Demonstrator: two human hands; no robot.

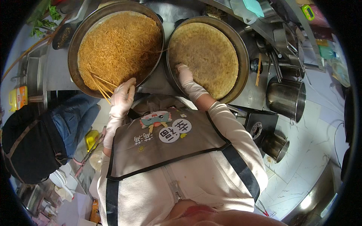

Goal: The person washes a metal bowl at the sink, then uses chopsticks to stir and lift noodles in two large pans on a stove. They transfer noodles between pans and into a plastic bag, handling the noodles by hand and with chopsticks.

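A large round metal pan (73, 65) at upper left holds a broad layer of brown noodles (121, 42). Several wooden chopsticks (99, 84) lean from the noodles over its near rim. My gloved left hand (123, 94) is at that rim, right beside the chopsticks; whether it grips them or the rim is unclear. To the right is a second round pan (242, 59) with a flat, brown-stained round liner (205, 56) inside. My gloved right hand (186, 77) reaches over its near left side, fingertips at the liner's edge; their grip is hidden.
Another person (31, 144) stands close at left. On the right are a chopstick pair (258, 69), a tall metal pot (285, 97), a black appliance (258, 124) and a smaller pot (276, 147). A dark bowl (62, 36) sits left of the noodle pan.
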